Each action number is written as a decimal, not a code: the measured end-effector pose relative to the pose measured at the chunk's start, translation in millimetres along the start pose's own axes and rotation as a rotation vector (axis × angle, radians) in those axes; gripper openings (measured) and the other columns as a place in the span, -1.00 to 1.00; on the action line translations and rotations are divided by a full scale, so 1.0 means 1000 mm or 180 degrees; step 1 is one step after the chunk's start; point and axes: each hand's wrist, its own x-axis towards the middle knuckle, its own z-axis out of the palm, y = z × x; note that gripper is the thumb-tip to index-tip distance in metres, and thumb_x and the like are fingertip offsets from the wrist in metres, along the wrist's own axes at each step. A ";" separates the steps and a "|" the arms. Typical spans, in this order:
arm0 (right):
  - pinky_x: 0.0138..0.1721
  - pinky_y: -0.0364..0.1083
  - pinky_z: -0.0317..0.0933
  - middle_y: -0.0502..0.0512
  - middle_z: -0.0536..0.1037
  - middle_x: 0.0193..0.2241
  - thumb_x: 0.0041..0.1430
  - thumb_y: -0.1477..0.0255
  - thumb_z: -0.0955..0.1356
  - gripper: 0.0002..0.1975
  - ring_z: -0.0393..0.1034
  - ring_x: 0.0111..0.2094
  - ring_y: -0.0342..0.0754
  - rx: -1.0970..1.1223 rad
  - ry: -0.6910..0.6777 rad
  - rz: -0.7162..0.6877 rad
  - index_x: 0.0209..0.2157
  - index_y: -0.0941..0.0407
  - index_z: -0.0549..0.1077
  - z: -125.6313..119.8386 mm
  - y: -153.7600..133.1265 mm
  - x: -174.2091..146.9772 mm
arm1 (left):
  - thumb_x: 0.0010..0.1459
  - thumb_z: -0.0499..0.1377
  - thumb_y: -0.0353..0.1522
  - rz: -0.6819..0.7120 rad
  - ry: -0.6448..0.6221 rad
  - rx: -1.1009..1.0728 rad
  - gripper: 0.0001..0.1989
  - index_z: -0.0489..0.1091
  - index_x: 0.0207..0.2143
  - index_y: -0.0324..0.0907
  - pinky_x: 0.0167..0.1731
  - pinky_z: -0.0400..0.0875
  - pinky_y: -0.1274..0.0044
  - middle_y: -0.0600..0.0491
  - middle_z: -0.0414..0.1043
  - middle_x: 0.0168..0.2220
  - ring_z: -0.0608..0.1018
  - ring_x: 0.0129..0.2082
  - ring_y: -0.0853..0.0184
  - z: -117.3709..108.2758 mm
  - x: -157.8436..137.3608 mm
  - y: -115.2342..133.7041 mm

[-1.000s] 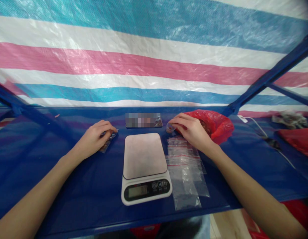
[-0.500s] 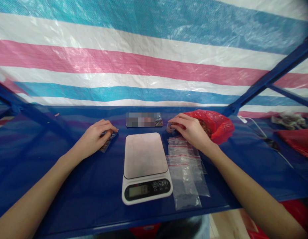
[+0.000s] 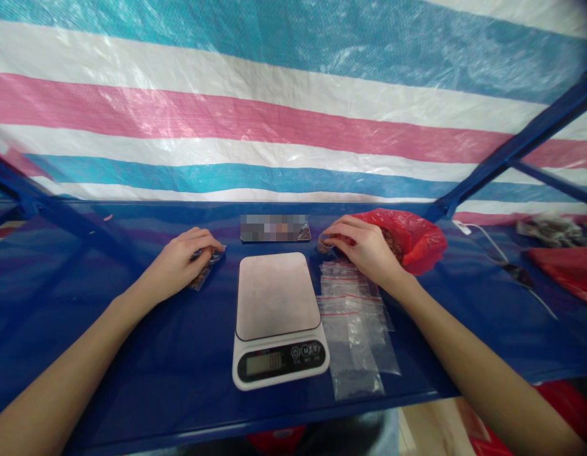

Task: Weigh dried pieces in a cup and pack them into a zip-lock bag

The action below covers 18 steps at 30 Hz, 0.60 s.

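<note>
My left hand (image 3: 191, 256) rests on the table with its fingers curled over a small clear zip bag (image 3: 204, 277) that has something brown inside. The palm hides most of that bag. Between the thumb and fingertips of my right hand (image 3: 357, 244) is a small round, cup-like thing (image 3: 324, 247), low over the table; its inside is hard to make out. A kitchen scale (image 3: 278, 297) sits between the hands, its plate bare and its display seeming to read 0.0. Right of it, flat clear zip bags (image 3: 353, 342) overlap beneath my right wrist.
Behind my right hand stands an open red plastic bag (image 3: 423, 244) with brown pieces in it. A phone-like flat object (image 3: 275, 228), partly blurred out, lies beyond the scale. A white cable (image 3: 487, 240) and another red bag (image 3: 566, 272) are at the right. Blue metal bars (image 3: 516, 145) flank the table.
</note>
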 end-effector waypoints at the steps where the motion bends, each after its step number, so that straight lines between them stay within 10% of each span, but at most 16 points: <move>1: -0.11 -0.02 0.47 0.10 0.68 -0.24 0.38 0.56 0.40 -0.85 0.60 -0.23 0.00 0.0002 0.0013 -0.0002 -0.24 0.09 0.64 0.000 0.000 0.000 | 0.39 0.04 -0.34 -0.0002 0.0000 0.0001 -0.68 0.60 -0.21 -0.16 -0.11 0.46 0.41 -0.03 0.61 -0.22 0.59 -0.17 0.20 0.000 0.000 0.000; 11: -0.03 0.04 0.51 0.13 0.72 -0.15 0.37 0.51 0.42 -0.87 0.64 -0.15 0.07 -0.0032 0.0446 -0.0132 -0.13 0.07 0.66 -0.003 0.004 0.000 | 0.37 0.02 -0.32 -0.0096 -0.0032 0.0002 -0.66 0.60 -0.24 -0.15 -0.12 0.47 0.38 -0.03 0.62 -0.25 0.59 -0.18 0.19 -0.001 0.002 0.005; 18: -0.04 0.14 0.51 0.19 0.73 -0.18 0.37 0.49 0.36 -0.81 0.64 -0.16 0.17 -0.0500 0.0530 0.0513 -0.20 0.03 0.65 -0.057 0.029 -0.004 | 0.38 0.02 -0.33 -0.0144 -0.0031 0.0001 -0.67 0.60 -0.24 -0.14 -0.10 0.46 0.38 -0.03 0.63 -0.24 0.59 -0.16 0.19 -0.001 0.001 0.005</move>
